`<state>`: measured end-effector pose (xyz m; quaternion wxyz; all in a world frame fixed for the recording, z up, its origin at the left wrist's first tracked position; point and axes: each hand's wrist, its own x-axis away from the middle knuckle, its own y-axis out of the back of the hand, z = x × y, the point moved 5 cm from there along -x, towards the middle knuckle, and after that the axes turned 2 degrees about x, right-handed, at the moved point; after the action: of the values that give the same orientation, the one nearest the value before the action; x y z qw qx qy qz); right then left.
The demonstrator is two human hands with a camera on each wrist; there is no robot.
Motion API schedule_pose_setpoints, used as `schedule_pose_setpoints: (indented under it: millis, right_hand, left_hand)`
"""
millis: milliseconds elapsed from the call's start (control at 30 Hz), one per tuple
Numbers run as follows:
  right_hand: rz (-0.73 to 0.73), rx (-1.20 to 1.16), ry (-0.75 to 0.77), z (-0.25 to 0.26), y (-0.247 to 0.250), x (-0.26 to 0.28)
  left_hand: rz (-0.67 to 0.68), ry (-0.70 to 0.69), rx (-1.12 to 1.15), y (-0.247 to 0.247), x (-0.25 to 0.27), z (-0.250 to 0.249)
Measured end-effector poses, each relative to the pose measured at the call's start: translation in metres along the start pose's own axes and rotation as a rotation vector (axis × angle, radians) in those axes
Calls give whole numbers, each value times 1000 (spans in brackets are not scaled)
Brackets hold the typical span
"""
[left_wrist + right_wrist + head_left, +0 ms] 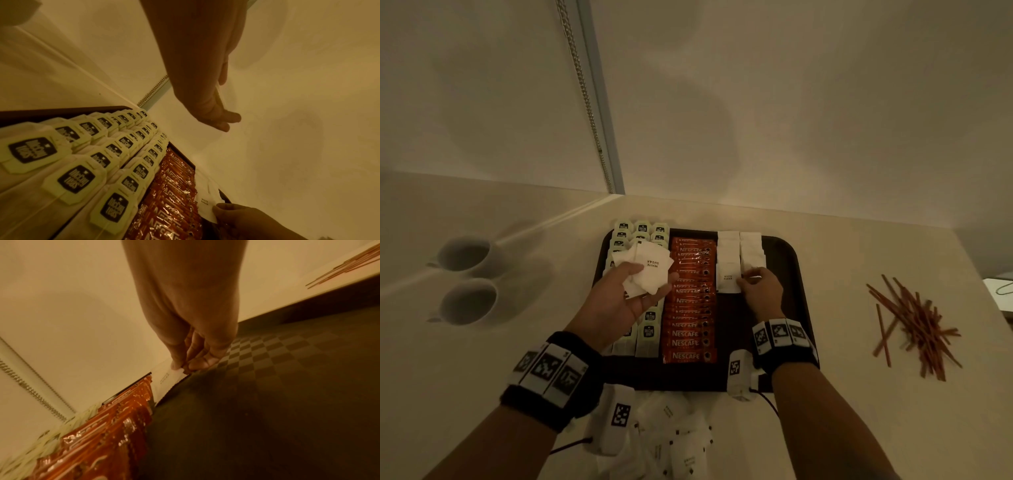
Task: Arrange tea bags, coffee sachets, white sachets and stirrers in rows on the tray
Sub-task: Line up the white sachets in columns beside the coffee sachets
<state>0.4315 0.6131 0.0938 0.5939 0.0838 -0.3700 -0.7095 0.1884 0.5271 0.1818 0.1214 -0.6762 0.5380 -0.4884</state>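
Loose white sachets (681, 442) wait off the tray's (784, 253) near edge. Tea bags (642, 229) and coffee sachets (690, 329) look finished; right hand (762, 289) pinches one sachet (728, 278) into place, left hand (625, 294) clutches a bunch (650, 270), stirrers (917, 325) untouched.

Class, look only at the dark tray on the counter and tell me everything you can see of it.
The dark brown rectangular tray, plastic by its look, has rounded corners and a low raised rim, and lies flat on the pale counter. The right wrist view shows a faint checkered texture on its floor. It carries three rows of green-tagged tea bags, a row of orange coffee sachets and two short rows of white sugar sachets. Its right side and near part are bare. The right hand pinches a sachet over it.
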Motion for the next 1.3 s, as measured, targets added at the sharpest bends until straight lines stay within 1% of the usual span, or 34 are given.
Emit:
schedule_pose_setpoints:
  millis: [267,400,433,500,533,567,633,667,700,733,800,867,900,967,1033,1133,1200,1300]
  right_hand:
    - [-83,89,51,1,-4,-2]
    - [-83,171,76,3,-4,-2]
    - [-99,162,111,9,-3,0]
    - [-103,67,237,32,-1,11]
    - [-53,-16,306,49,-1,20]
    - [43,-105,362,67,-3,30]
    - [289,-245,420,101,-7,54]
    - [380,-266,437,113,-9,64]
    - [432,-254,461,122,-9,72]
    - [453,-219,493,129,-8,77]
    - [453,-171,534,135,-5,83]
    - [441,-235,500,134,-1,81]
    - [450,-310,452,131,1,80]
    - [514,-500,322,125,3,79]
    - [571,-617,234,121,2,81]
    - [626,-734,179,121,-1,90]
    - [603,-693,169,119,-2,94]
    - [549,-481,211,113,0,94]
  left_hand:
    - [-27,-22,-13,0,-1,0]
    - [-81,-61,-55,1,-2,0]
    - [-96,-70,-65,0,-2,-1]
    - [-120,-88,-78,-3,-1,-2]
    - [-127,-94,-88,-5,-1,-2]
    - [-126,-96,-99,-6,-1,-1]
    - [-111,-109,-128,-7,-2,1]
    - [-98,-121,-140,-8,-2,3]
    - [-90,-135,-149,-8,-3,3]
    - [-89,-146,-156,-8,-3,4]
    - [-84,-151,-141,-8,-4,5]
    - [-58,-142,-76,-10,-4,5]
    - [-34,-140,-28,-10,-4,4]
    - [-5,-140,58,-11,-4,4]
    - [35,-156,36,-13,-4,3]
    - [125,-212,-97,-22,-4,3]
    - [109,-244,-156,-23,-5,3]
    - [28,-284,-226,-20,-8,1]
